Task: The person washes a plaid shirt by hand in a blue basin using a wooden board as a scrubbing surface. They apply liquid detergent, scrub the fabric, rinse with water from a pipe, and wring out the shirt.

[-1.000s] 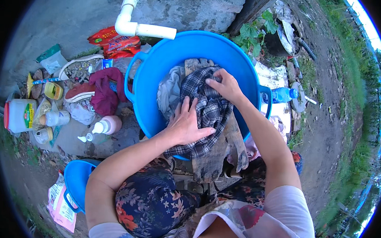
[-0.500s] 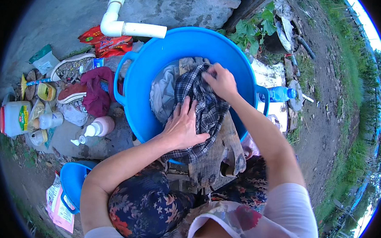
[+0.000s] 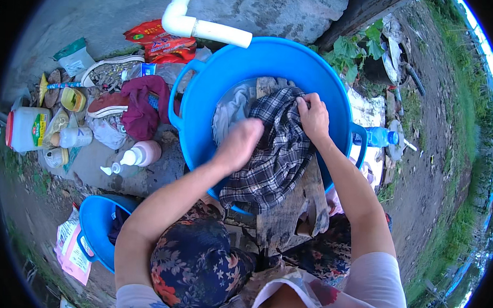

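My right hand (image 3: 314, 117) pinches the wet, limp, heavy plaid shirt (image 3: 274, 155) by its top edge on the wooden board (image 3: 288, 216), while my left hand (image 3: 238, 144), its fingers curled shut, presses its middle.

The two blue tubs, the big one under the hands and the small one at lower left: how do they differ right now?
The big blue tub is much larger than the small blue tub. The big one sits under the white pipe with a plaid garment draped over its near rim, both hands on it; the small one stands untouched beside the left elbow, holding only something dark. Both are round, bright blue, with loop handles.
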Demonstrator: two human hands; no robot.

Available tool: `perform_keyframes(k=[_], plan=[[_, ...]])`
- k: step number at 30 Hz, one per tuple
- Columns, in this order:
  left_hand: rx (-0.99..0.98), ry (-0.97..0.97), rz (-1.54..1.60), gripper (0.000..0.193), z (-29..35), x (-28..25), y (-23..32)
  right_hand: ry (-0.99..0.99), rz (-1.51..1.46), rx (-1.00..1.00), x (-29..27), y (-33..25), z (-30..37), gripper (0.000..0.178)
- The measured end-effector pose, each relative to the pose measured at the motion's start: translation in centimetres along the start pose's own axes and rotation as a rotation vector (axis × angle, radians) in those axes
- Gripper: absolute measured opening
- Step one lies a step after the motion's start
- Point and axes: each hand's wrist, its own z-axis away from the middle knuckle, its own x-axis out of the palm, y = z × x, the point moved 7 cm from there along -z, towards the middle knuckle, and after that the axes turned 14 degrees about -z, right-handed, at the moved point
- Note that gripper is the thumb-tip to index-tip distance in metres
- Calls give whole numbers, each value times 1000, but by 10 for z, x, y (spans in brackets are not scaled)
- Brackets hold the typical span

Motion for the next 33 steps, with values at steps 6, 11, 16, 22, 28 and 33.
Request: perform_keyframes(k=[6,11,16,22,28,33], plan=[[-597,129,-56,49,-68,5,-132,55,63,-48,10,-15,4,24],[-525,-296,-146,55,-71,26,-105,76,60,-17,2,-2,3,24],[-214,-127,-886,39,-35,46,-107,78,94,-30,7,-17,4,24],[-264,-121,-592,32,-45,-30,-67,47,58,-72,14,-15,6,23],[-114,201,-359,32,-14,-114,18,-10,95,-6,20,-28,11,28],[-59,150,38,16,-3,-143,83,-195,-19,135,18,-6,1,35]])
